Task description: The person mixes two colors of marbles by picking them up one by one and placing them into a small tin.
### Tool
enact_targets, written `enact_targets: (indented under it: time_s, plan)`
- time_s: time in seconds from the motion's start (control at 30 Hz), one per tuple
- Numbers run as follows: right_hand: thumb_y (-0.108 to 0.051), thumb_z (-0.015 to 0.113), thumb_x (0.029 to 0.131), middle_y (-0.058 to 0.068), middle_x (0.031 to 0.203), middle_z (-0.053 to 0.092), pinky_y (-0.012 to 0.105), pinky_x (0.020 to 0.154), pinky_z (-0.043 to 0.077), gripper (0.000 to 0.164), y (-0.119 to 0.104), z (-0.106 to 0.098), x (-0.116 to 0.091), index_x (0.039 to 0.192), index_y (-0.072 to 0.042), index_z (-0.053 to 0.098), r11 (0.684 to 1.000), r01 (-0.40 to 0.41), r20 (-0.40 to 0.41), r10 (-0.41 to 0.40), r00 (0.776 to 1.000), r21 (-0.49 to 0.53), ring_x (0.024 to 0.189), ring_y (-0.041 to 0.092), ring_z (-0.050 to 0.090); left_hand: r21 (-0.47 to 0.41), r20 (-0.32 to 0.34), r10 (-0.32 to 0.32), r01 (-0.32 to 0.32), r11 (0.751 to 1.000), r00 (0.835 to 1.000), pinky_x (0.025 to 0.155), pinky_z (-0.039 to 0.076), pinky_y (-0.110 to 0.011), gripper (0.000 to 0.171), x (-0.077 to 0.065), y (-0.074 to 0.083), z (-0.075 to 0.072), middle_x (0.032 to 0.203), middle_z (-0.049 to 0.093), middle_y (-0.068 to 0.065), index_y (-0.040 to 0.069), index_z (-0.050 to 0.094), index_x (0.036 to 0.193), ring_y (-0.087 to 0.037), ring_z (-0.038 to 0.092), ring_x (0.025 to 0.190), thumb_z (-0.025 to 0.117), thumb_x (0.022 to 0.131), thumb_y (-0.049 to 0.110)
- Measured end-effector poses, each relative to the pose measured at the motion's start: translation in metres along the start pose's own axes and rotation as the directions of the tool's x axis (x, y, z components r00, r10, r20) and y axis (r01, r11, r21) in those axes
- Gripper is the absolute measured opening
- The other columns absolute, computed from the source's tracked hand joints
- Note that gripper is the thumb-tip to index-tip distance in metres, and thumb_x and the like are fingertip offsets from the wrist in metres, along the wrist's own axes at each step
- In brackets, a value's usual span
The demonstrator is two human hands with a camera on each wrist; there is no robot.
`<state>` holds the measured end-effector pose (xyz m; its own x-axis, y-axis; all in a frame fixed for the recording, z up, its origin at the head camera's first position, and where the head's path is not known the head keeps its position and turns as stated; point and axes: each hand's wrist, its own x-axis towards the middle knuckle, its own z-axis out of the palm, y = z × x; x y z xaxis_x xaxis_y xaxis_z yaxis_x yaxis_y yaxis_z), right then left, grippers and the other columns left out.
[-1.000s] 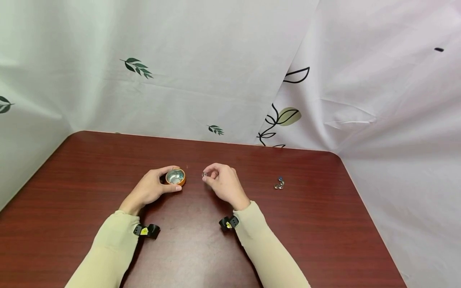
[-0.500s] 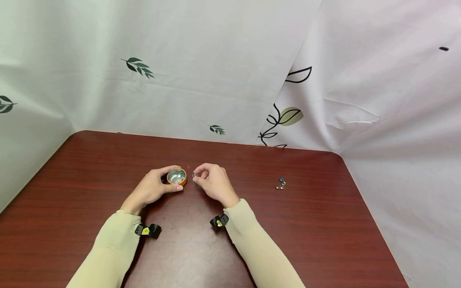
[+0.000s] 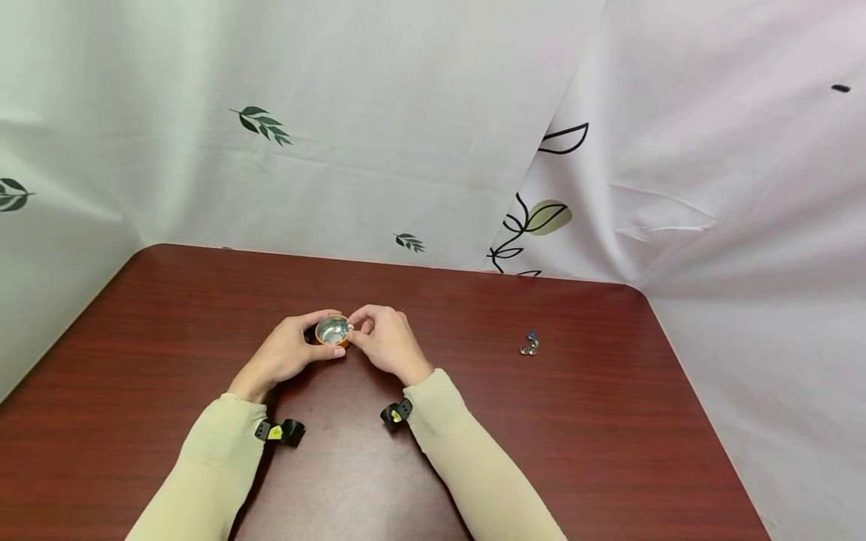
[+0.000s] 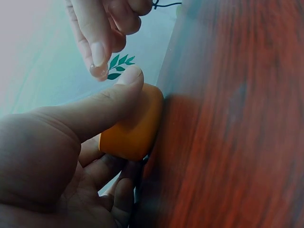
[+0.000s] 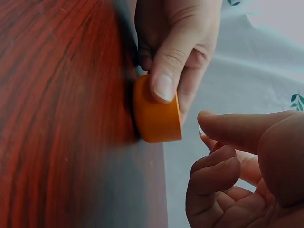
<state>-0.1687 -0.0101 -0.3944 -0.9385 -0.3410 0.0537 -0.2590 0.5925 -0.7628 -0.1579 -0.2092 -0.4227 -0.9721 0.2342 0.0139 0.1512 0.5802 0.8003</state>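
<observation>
My left hand [image 3: 280, 352] holds a small orange bowl [image 5: 156, 118] with a silvery inside, thumb on the near side and fingers round the far side. The bowl [image 4: 133, 130] stands on the table. Between thumb and fingertips my right hand [image 3: 389, 342] pinches a small clear glass bead [image 3: 349, 327], right at the bowl's right rim. In the left wrist view the bead [image 4: 99, 71] shows at the fingertips above the bowl; the right thumb mostly hides it in the right wrist view. Shiny glints show inside the bowl, their shapes too small to make out.
Several small glass beads [image 3: 531, 346], one of them blue, lie in a loose cluster on the reddish-brown table [image 3: 595, 421] to the right. White curtains [image 3: 379, 135] with leaf prints hang behind the table and at its sides.
My right hand has moved left with the pinched bead, from well beside the bowl to its rim. The left hand and the bowl have stayed in place.
</observation>
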Motion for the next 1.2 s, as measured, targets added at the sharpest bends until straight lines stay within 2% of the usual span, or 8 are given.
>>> enact_targets:
  time_s: [0.17, 0.67, 1.2]
  plan:
    - [-0.016, 0.076, 0.092, -0.004, 0.072, 0.059, 0.021, 0.056, 0.041, 0.013, -0.001, 0.004, 0.001, 0.104, -0.013, 0.075, 1.0, -0.015, 0.006, 0.015, 1.0, -0.006, 0.06, 0.009, 0.05, 0.006, 0.005, -0.005, 0.005, 1.0, 1.0, 0.088, 0.045, -0.041, 0.06, 0.001, 0.001, 0.0, 0.12, 0.069, -0.015, 0.006, 0.062, 0.135, -0.026, 0.063, 0.103, 0.085, 0.083, 0.025]
    - [-0.014, 0.075, 0.092, -0.007, 0.07, 0.058, 0.019, 0.056, 0.04, 0.015, 0.001, 0.012, 0.006, 0.106, -0.011, 0.076, 0.998, 0.017, 0.021, -0.016, 1.0, -0.053, 0.058, 0.006, 0.049, 0.018, 0.013, -0.007, 0.006, 1.0, 1.0, 0.086, 0.046, -0.04, 0.061, 0.001, 0.002, -0.001, 0.121, 0.069, -0.016, 0.006, 0.062, 0.136, -0.025, 0.063, 0.1, 0.084, 0.084, 0.026]
    - [-0.013, 0.071, 0.094, -0.006, 0.07, 0.058, 0.019, 0.057, 0.039, 0.015, 0.004, 0.01, 0.005, 0.109, -0.011, 0.075, 0.999, 0.036, 0.084, -0.034, 0.996, -0.025, 0.057, 0.007, 0.049, 0.01, 0.015, -0.015, 0.015, 1.0, 1.0, 0.086, 0.046, -0.04, 0.061, 0.001, 0.001, -0.001, 0.121, 0.069, -0.015, 0.007, 0.061, 0.137, -0.025, 0.063, 0.102, 0.085, 0.084, 0.027]
